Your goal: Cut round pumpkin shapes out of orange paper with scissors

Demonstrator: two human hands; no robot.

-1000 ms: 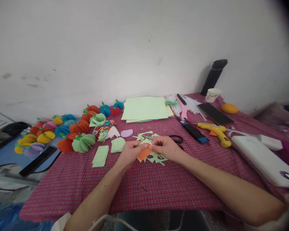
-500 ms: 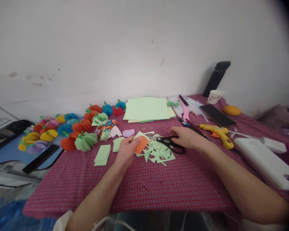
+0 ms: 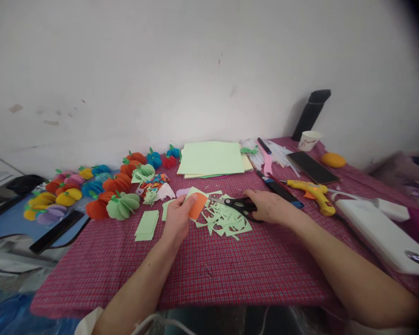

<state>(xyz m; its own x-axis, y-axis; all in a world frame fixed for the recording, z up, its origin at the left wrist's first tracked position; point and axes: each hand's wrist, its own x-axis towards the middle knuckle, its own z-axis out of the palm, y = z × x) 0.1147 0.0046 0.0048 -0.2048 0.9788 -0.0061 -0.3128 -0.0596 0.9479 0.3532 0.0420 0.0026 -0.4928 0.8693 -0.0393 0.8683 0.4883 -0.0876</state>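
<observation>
My left hand (image 3: 177,215) pinches an orange piece of paper (image 3: 197,207) together with light green paper behind it. My right hand (image 3: 268,205) is closed around the handles of black scissors (image 3: 238,204), whose blades point left toward the held paper. Under and beside the blades lies a heap of light green paper scraps (image 3: 226,221). Left of my left hand are cut light green rectangles (image 3: 147,225) in a small stack. Part of a purple paper piece (image 3: 182,191) shows behind the left hand.
Several layered felt-like pumpkins (image 3: 124,205) stand at left. Light green sheets (image 3: 211,158) lie at the back. To the right are a box cutter (image 3: 282,191), a yellow glue gun (image 3: 312,190), a phone (image 3: 312,166), a paper cup (image 3: 309,140) and a white power bank-like device (image 3: 380,232).
My right hand has moved onto the scissors' handles and closed around them. My left hand has shifted slightly left with the orange paper, now tilted differently.
</observation>
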